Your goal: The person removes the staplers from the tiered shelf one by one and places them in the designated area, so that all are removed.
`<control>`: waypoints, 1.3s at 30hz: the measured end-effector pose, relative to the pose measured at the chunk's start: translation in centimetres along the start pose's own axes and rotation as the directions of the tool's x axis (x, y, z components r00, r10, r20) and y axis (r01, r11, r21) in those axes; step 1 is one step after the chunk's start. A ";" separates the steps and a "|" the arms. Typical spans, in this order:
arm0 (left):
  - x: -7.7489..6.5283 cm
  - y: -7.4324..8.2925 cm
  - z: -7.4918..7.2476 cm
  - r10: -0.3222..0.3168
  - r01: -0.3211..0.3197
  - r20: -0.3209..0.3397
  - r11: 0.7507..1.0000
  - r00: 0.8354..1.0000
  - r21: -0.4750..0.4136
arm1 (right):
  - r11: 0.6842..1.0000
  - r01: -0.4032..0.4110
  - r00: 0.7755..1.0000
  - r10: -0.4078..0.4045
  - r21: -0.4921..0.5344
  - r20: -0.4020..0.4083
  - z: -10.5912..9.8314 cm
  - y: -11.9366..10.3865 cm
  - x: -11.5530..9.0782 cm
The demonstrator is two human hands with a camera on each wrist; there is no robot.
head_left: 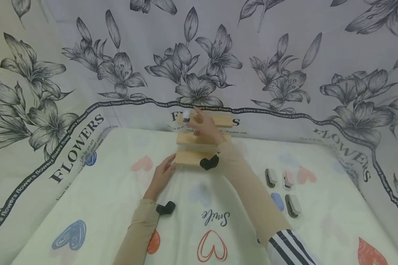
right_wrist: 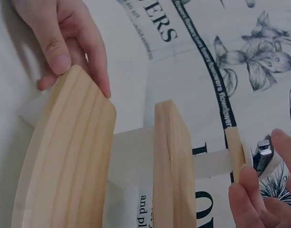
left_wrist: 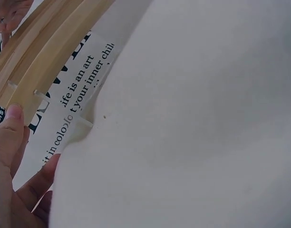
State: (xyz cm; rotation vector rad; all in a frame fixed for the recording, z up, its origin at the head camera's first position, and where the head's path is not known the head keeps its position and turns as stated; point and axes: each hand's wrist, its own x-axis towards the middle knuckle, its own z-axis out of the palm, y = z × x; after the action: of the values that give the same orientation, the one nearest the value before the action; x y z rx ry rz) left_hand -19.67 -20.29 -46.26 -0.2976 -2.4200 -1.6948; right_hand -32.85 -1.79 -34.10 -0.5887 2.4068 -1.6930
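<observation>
A three-tier wooden shelf [head_left: 193,158] with pale translucent supports stands at the back of the table. My left hand [head_left: 162,175] grips the left corner of its lowest board, thumb [right_wrist: 61,61] on the board and fingers at its edge. On the left end of the top board [head_left: 223,120] is a small stapler [head_left: 186,115], white with a dark and chrome part [right_wrist: 264,153]. My right hand [head_left: 203,125] is beside this stapler, index finger raised and fingers spread around it. Its lower fingers are by the top board's edge in the right wrist view.
Right of the shelf lie several small staplers: a grey-and-black one [head_left: 270,177], a pink-and-white one [head_left: 288,180], a larger grey one [head_left: 292,205] and a blue item [head_left: 277,201]. A flower-printed cloth [head_left: 268,44] hangs behind the table. A heart-printed cloth [head_left: 109,184] covers the table.
</observation>
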 end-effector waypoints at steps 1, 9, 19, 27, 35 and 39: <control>-0.1 0.2 0.0 -0.008 0.008 -0.001 1.000 1.000 0.007 | 1.000 -0.007 1.000 0.007 -0.002 -0.005 0.1 0.0 0.1; -0.2 0.2 0.0 -0.016 0.017 -0.002 1.000 1.000 0.022 | 0.991 0.006 1.000 -0.008 -0.131 -0.014 1.0 -0.2 0.5; 0.7 -3.6 0.8 -0.069 0.069 -0.001 0.998 0.998 -0.009 | 0.999 -0.004 0.995 -0.001 -0.054 -0.095 1.7 -0.6 0.6; 0.9 -3.8 0.8 -0.034 0.034 -0.022 0.999 0.999 0.010 | 0.981 -0.004 0.996 0.020 0.195 -0.082 1.6 -0.4 0.8; 0.7 -3.9 0.8 -0.059 0.059 -0.021 0.998 0.998 0.025 | 0.954 -0.061 0.991 0.093 0.292 -0.098 1.6 0.0 -0.2; 0.7 -3.8 0.6 -0.030 0.031 -0.022 0.999 0.999 0.033 | 0.963 -0.075 0.986 0.110 0.258 -0.125 1.1 -0.1 -0.5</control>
State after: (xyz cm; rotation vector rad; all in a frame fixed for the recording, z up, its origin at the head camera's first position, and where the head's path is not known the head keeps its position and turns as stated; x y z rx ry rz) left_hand -21.31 -20.90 -49.73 -0.2378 -2.4466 -1.6587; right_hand -31.97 -2.59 -34.45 -0.3262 2.2121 -2.0162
